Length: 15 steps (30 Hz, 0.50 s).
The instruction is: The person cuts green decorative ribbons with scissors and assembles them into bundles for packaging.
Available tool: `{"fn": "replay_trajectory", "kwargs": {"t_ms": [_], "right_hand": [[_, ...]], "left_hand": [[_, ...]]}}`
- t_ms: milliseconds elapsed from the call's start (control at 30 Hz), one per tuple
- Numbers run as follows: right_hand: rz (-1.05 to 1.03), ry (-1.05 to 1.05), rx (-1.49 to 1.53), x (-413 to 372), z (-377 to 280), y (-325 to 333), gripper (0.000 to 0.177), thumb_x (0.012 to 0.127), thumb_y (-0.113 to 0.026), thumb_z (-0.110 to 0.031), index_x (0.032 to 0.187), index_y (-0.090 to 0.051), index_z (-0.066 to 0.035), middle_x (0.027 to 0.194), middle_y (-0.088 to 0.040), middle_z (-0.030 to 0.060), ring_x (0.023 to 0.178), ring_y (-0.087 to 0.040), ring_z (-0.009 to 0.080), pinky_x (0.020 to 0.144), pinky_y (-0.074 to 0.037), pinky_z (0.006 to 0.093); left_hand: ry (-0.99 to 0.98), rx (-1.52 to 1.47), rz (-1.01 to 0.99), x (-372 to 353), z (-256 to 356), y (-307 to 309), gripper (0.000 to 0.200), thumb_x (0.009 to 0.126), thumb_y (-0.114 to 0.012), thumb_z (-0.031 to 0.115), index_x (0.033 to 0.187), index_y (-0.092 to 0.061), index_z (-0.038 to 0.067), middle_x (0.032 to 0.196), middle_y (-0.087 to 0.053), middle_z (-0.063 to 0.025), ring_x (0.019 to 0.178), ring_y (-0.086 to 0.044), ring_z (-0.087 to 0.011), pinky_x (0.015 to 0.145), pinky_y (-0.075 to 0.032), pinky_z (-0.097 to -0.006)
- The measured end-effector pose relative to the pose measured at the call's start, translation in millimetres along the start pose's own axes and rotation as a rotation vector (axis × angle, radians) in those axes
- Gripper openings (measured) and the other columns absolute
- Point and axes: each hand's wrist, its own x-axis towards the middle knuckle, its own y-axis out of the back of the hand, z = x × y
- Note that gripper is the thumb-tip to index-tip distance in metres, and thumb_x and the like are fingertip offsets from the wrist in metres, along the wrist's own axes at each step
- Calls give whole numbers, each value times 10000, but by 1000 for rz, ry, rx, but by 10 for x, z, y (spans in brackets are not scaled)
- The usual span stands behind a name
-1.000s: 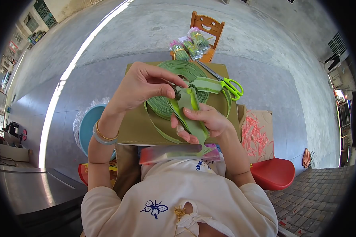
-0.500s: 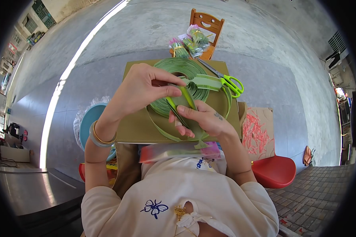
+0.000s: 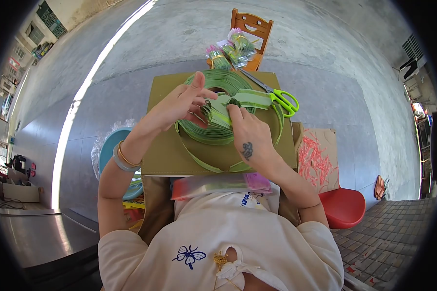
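Observation:
A thick coil of green ribbon (image 3: 211, 136) lies on an olive mat (image 3: 165, 155). Fingers spread, my left hand (image 3: 187, 104) is over the coil's left part, beside the gathered end of a green ribbon piece (image 3: 220, 116). My right hand (image 3: 253, 136) is closed on that piece near the coil's centre; its fingertips are partly hidden. A pale green length with brighter edges (image 3: 256, 99) runs from the middle toward scissors with lime-green handles (image 3: 287, 103) at the mat's right side. A loose ribbon loop hangs across the front of the mat.
Plastic-wrapped green bundles (image 3: 238, 47) sit on a wooden chair (image 3: 252, 24) beyond the mat. At left stands a blue basin (image 3: 109, 150). Red strips (image 3: 317, 162) lie on cardboard at right, near a red seat (image 3: 343, 207). Plastic packets (image 3: 213, 187) rest on my lap.
My left hand has released the ribbon piece and opened. My right hand has turned palm-down and moved up and right, and the piece now lies lower over the coil.

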Motion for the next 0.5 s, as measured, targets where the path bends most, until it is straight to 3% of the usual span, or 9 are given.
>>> {"fn": "replay_trajectory", "kwargs": {"t_ms": [33, 100, 200, 300, 400, 433, 500], "right_hand": [[21, 4, -37, 9, -3, -21, 241, 726, -546, -62, 957, -481, -29, 767, -549, 102, 674, -596, 242, 552, -486, 329], [59, 9, -112, 18, -8, -74, 289, 704, -563, -68, 977, -475, -28, 733, -527, 89, 654, -589, 238, 547, -487, 318], [-63, -23, -138, -9, -51, -70, 365, 762, -591, -149, 1070, -463, -1, 840, -567, 143, 774, -606, 264, 626, -498, 316], [-274, -109, 473, -16, 29, 121, 455, 842, -576, -291, 1152, -445, 15, 977, -579, 158, 904, -592, 218, 740, -476, 292], [-523, -382, 1305, 80, 276, 240, 569, 884, -539, -426, 1212, -420, 24, 1095, -565, 150, 1001, -551, 154, 833, -437, 275], [-523, -395, 1471, 109, 313, 190, 522, 901, -527, -403, 1208, -436, 10, 1036, -582, 82, 941, -540, 99, 828, -431, 255], [-734, -385, 1524, 172, 276, 266, 485, 890, -557, -366, 1194, -464, 0, 1010, -601, 73, 924, -553, 99, 829, -438, 257]], "left_hand": [[101, 0, -37, 24, 6, -32, 442, 842, -635, 320, 1099, -586, -36, 951, -637, -112, 756, -596, -114, 622, -528, -245], [4, 204, -29, 25, 40, -131, 378, 843, -635, 242, 1090, -592, -40, 890, -645, -92, 728, -587, -98, 575, -512, -235], [-104, 452, -16, 66, 24, -95, 310, 822, -627, 127, 1085, -601, -34, 799, -650, -60, 676, -576, -71, 533, -482, -215], [-218, 669, -37, -3, 89, -52, 326, 776, -625, 45, 1097, -606, -12, 749, -657, -58, 630, -585, -66, 526, -465, -209], [-389, 830, -79, -177, 244, -133, 377, 736, -609, -5, 1113, -606, 17, 735, -663, -87, 603, -609, -94, 539, -468, -228], [-451, 876, -95, -225, 271, -170, 396, 725, -601, -18, 1118, -606, 27, 733, -664, -99, 595, -617, -107, 545, -472, -237], [-558, 929, -132, -256, 306, -228, 409, 717, -594, -23, 1123, -599, 26, 743, -656, -126, 610, -632, -160, 565, -476, -264]]}}
